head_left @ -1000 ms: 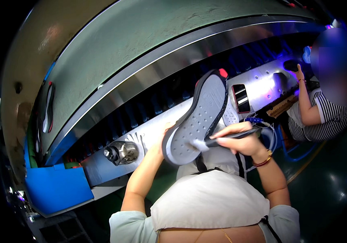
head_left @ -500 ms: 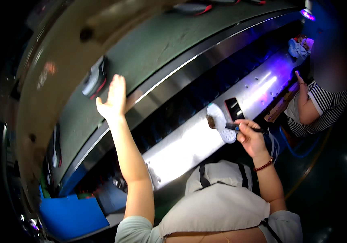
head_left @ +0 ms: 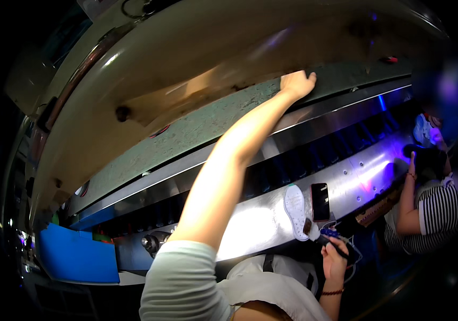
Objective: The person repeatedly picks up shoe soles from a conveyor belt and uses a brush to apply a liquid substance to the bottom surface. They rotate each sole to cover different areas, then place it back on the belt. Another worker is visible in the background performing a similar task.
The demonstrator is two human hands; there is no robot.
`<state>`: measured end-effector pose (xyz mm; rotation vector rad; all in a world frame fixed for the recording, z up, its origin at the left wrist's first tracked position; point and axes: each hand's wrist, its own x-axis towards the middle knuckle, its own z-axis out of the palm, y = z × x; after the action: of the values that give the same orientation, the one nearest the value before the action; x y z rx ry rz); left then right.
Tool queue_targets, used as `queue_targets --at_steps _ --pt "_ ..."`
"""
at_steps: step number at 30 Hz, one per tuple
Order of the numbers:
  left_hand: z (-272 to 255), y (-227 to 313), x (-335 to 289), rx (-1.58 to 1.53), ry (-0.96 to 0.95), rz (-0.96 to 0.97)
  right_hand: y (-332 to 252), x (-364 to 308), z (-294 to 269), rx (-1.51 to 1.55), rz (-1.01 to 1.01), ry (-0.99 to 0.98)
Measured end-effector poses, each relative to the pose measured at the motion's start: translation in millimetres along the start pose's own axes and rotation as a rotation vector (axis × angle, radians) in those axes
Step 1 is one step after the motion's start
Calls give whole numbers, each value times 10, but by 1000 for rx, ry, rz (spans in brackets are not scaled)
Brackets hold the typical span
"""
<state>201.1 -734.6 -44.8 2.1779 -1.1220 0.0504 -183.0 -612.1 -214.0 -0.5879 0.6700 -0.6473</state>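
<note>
My left hand (head_left: pixel 296 84) is stretched out over the green conveyor belt (head_left: pixel 197 131), at the lower edge of the hood. Its thumb stands apart from the fingers, whose tips are partly hidden by the hood; nothing shows in it. My right hand (head_left: pixel 335 255) is closed round a brush (head_left: pixel 327 234) with a dark and blue handle and a thin cable or tube beside it. The brush's brown bristles (head_left: pixel 307 227) lie at the near end of a white shoe sole (head_left: pixel 295 207). That sole rests on the metal shelf (head_left: pixel 255 224), just left of a black phone (head_left: pixel 320 201).
A brownish see-through hood (head_left: pixel 186 69) arches over the belt. A blue bin (head_left: pixel 76 254) stands at the left, near a round metal fitting (head_left: pixel 151 243). At the right sits a co-worker in a striped top (head_left: pixel 443 214), beside a cardboard box (head_left: pixel 373 211).
The view has turned. My left hand has moved right along the belt, away from a grey shoe now out of sight. My right hand and brush have drawn down toward the sole's near end.
</note>
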Motion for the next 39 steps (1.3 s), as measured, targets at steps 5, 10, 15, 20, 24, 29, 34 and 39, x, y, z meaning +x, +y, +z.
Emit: queue_targets --at_steps 5,10,15,20,24,29,34,39 --pt "291 -15 599 414 -133 216 -17 -162 -308 19 18 127" --pt "150 -254 703 758 33 251 -16 -184 -372 -69 53 157" --pt "-501 -470 214 811 -17 675 -115 39 -117 -25 121 33" --pt "-1414 -355 -1043 741 -140 644 -53 292 110 -100 101 -187" --pt "-1913 -356 -2198 436 274 541 -13 417 288 -95 141 -224" --pt "-1520 -558 -3170 -781 1055 -11 -12 400 533 -98 202 -284" --pt "-1635 -1084 -3505 -1684 147 -538 -37 360 662 -110 159 -300" --pt "-1439 -854 -3752 -1534 155 -478 -75 335 663 -150 -6 -329"
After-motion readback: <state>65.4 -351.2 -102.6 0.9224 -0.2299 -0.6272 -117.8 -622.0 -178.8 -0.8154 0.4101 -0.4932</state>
